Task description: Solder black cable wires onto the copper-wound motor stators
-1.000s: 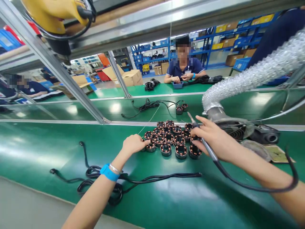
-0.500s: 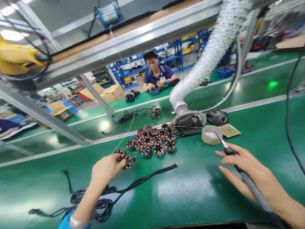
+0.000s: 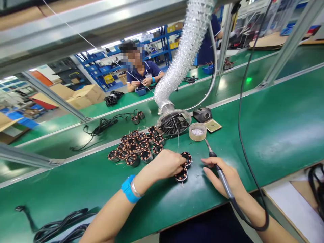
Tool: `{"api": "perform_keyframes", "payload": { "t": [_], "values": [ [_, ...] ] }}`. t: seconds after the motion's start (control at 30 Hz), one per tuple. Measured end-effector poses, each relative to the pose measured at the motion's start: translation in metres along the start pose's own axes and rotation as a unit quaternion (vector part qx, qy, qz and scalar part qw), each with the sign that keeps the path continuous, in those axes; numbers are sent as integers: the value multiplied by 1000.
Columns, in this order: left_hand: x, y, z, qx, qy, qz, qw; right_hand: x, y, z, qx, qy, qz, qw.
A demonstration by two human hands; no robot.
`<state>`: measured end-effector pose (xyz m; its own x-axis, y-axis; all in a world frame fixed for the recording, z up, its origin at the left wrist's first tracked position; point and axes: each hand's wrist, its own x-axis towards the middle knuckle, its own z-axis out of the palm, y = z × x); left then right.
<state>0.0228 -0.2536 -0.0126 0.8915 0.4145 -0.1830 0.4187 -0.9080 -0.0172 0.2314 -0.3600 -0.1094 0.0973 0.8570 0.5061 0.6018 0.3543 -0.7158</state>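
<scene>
My left hand has its fingers closed on two copper-wound motor coils, a farther one and a nearer one, at the green bench surface. A thin wire hangs down near those fingers. In my right hand is a soldering iron, its tip pointing up and away near the round tub of whitish material. Left of the hands, several more copper coils stand grouped on the bench.
A round fan on a silver duct stands behind the coils. Beside the tub are a black holder and a sponge tray. Black cables lie front left. A person works across the bench.
The view has swung right. My left hand has carried the two coils right, away from the group and closer to the soldering iron. The iron's tip has left the tub.
</scene>
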Motion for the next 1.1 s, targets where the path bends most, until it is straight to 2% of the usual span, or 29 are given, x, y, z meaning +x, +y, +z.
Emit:
{"api": "perform_keyframes", "payload": {
  "t": [0.03, 0.1, 0.17, 0.2, 0.27, 0.33, 0.43, 0.53, 0.6, 0.73, 0.87, 0.97, 1.1],
  "values": [
    [-2, -1, -1, -19, 14, -31, 999, -1, 0, 0, 9, -8, 9, 1000],
    [-10, 1, 1, -70, 52, -150, 985, -1, -2, 1, 24, -22, 20, 999],
    [-21, 6, 8, -129, 69, -283, 948, 3, -6, 5, 36, -35, 21, 999],
    [-25, 10, 12, -160, 65, -327, 929, 6, -8, 8, 42, -43, 20, 998],
    [-31, 16, 20, -219, 50, -365, 904, 13, -12, 13, 53, -61, 14, 997],
    [-36, 19, 26, -261, 45, -370, 890, 20, -15, 17, 61, -80, 6, 995],
    [-40, 18, 28, -294, 46, -351, 888, 26, -16, 22, 71, -108, -1, 992],
    [-39, 17, 30, -368, 42, -278, 886, 27, -18, 25, 90, -158, -14, 983],
    [-36, 18, 32, -403, 61, -239, 881, 27, -22, 25, 90, -181, -29, 979],
    [-35, 15, 38, -410, 98, -250, 872, 23, -34, 24, 90, -192, -52, 976],
    [-50, 3, 45, -476, 60, -250, 841, 15, -38, 32, 84, -217, -79, 969],
    [-60, -3, 51, -529, 30, -240, 813, 10, -32, 39, 73, -202, -90, 972],
    [-60, -3, 56, -576, 24, -230, 784, 10, -26, 35, 67, -191, -93, 975]
  ]
}}
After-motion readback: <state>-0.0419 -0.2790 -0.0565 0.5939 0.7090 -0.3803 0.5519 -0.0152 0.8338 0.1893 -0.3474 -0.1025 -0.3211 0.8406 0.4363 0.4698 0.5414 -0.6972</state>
